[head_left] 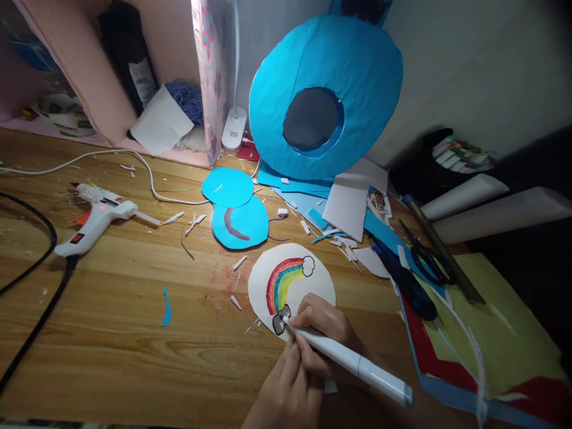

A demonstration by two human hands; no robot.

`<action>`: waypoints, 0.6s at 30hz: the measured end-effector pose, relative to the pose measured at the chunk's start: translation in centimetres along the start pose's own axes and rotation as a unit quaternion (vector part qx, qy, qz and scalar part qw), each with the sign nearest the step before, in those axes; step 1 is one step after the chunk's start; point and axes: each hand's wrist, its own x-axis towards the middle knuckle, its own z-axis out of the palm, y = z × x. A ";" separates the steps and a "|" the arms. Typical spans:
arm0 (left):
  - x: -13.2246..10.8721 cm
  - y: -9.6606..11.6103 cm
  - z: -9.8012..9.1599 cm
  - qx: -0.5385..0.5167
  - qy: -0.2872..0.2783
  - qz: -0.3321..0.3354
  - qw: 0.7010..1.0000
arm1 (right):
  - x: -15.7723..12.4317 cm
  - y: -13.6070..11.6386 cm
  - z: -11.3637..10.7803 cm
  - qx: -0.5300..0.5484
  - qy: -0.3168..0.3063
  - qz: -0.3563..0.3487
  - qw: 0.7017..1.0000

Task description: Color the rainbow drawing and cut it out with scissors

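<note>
A round white paper disc (pixel 308 292) lies on the wooden table, bearing a drawn rainbow with a black-outlined cloud at each end. The upper cloud is white inside; the lower one is partly grey. My right hand (pixel 328 333) is closed around a white marker (pixel 357 360), its tip touching the lower cloud. Below it, my left hand (pixel 288 384) has its fingers pinched together at the disc's near edge, partly under the right hand. Beyond the disc lie two overlapping blue paper rounds (pixel 239 217), the nearer with a dark curved mark.
A glue gun (pixel 96 217) lies at left with its black cord. A large blue ring (pixel 370 95) stands at the back. Paper scraps (pixel 344 205), scissors (pixel 424 256), a dark-handled tool (pixel 413 289) and coloured sheets (pixel 500 322) are on the right. A pink shelf (pixel 89 77) stands back left.
</note>
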 end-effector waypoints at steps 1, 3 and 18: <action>0.0 0.0 0.0 0.000 0.004 -0.001 1.000 | 0.0 0.0 0.0 0.003 -0.003 -0.004 1.000; 0.1 0.0 0.0 0.000 0.001 0.002 1.000 | 0.1 -0.1 -0.2 0.002 -0.009 0.005 1.000; 0.3 -0.1 -0.4 -0.013 0.001 0.008 1.000 | 0.0 -0.1 -0.4 0.022 -0.029 -0.009 0.999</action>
